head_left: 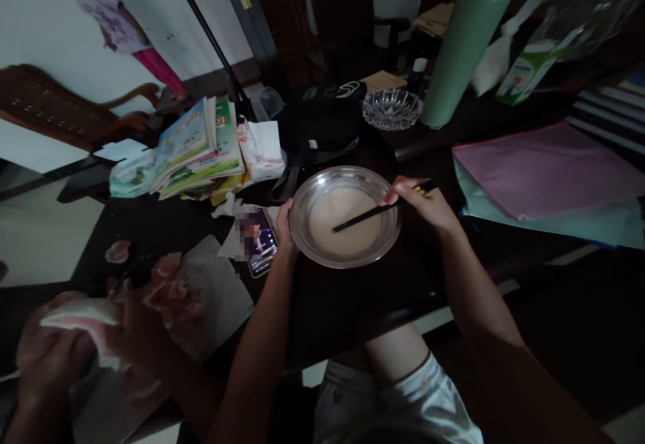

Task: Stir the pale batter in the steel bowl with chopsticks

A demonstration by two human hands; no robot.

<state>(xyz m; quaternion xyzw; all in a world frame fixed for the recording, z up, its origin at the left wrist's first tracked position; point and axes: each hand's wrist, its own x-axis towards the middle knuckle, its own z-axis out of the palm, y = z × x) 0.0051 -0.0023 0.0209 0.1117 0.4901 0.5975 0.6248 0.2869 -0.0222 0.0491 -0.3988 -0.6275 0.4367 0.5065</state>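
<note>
A shiny metal bowl [347,261] sits on the dark table in front of me, holding a milky, off-white liquid [335,205]. My left hand [285,230] grips the bowl's left rim, with its fingers mostly hidden behind the side. Over the right rim, my right hand [422,203] is closed around dark chopsticks [365,215]. Their tips reach down to the liquid near the middle of the bowl. Just left of my left hand lies a phone [262,256] with its screen lit.
At lower left, another person's hands [55,357] hold a thick-rinded fruit piece [83,316]; peels lie nearby. Behind are books [186,145], a tissue pack [262,152], a black bag [322,121], a glass ashtray [393,109], a green flask [468,48] and folders [549,168].
</note>
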